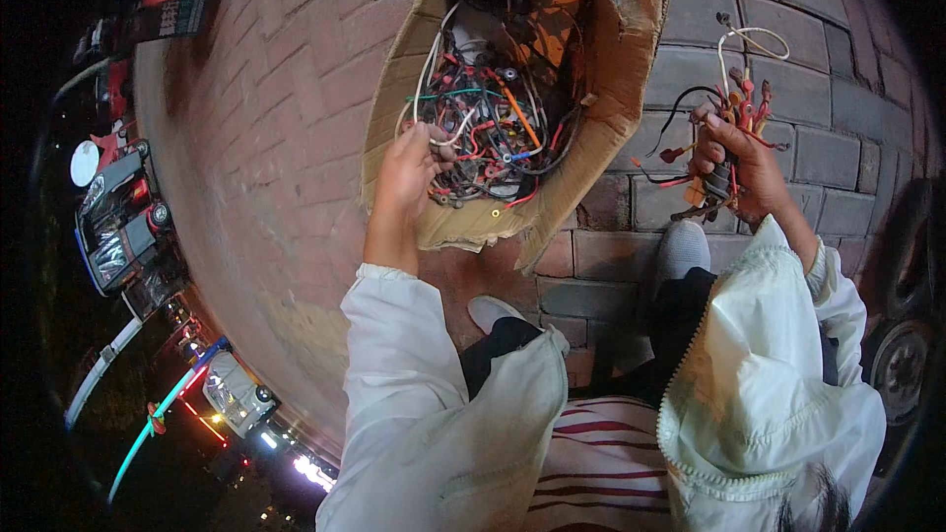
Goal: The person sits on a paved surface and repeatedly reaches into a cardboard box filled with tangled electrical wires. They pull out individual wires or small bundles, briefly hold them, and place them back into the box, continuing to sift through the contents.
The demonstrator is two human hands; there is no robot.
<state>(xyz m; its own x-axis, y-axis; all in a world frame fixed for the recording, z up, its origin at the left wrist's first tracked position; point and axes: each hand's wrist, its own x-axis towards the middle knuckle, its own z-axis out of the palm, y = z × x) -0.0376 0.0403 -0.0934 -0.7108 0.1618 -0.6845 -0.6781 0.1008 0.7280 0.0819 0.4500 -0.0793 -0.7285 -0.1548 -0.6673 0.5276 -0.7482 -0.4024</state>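
Note:
A torn cardboard box [621, 111] stands on the paving, with a tangle of short electrical wires [488, 125] in it, several ending in ring terminals. At the box's left side, my left hand [417, 162] pinches a white wire [431, 74] between thumb and fingers. To the right of the box, my right hand [735, 155] is closed round a bundle of wires [743, 107] with red, yellow and black ends and crimped terminals. A white wire loop [776, 41] sticks up from this bundle. The palm hides part of the bundle.
Brick paving [584, 266] surrounds the box. My shoes [684, 247] are just below it. A vehicle wheel [902, 369] stands at the right edge. Parked vehicles [122, 225] and coloured lights [314, 469] lie across the road on the left.

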